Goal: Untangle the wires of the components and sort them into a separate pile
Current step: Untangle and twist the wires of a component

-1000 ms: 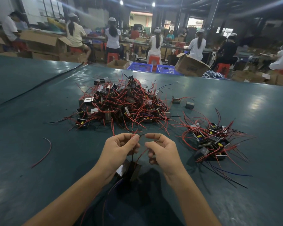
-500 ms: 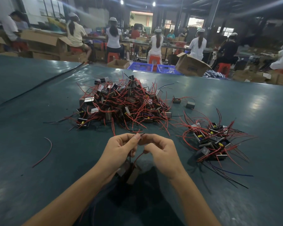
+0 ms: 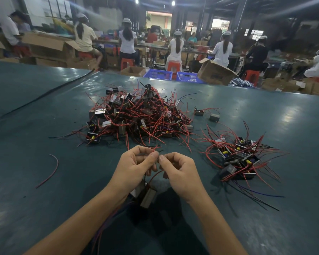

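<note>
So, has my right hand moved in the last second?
Yes. The right hand has shifted slightly left, away from the smaller pile of black components with red wires, closing the gap to the left hand.

Red and black wires (image 3: pixel 136 115) on silver-grey components (image 3: pixel 99 111); dark teal table (image 3: pixel 35 181); blue crates (image 3: pixel 158 74).

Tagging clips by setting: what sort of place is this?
Probably a factory assembly floor: capped workers sit in a row, cardboard boxes stand around, and wired components lie heaped on the table.
</note>
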Demonstrator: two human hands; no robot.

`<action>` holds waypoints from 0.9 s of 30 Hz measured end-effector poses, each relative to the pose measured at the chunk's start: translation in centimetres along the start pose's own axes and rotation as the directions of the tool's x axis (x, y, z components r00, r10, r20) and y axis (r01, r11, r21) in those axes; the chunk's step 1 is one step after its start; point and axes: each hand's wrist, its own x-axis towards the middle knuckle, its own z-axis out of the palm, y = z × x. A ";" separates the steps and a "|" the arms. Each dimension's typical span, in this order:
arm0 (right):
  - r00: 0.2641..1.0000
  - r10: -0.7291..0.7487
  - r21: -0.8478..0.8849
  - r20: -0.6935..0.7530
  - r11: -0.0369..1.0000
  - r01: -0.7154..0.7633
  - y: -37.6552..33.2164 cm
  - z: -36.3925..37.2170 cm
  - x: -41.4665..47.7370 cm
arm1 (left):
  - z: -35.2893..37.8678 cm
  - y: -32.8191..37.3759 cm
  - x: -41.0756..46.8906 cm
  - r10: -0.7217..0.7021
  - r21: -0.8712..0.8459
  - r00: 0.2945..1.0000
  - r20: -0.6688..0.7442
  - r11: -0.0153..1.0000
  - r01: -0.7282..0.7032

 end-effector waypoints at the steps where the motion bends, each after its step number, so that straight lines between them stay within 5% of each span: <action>1: 1.000 -0.002 -0.008 -0.012 1.000 0.002 0.0 0.0 0.0 | 0.0 0.0 0.0 0.002 0.008 1.000 -0.001 1.000 -0.001; 27: 0.972 -0.194 -0.084 -0.134 0.979 0.184 0.8 -0.5 0.2 | -0.2 0.2 -0.1 0.004 0.096 1.000 0.017 0.995 -0.006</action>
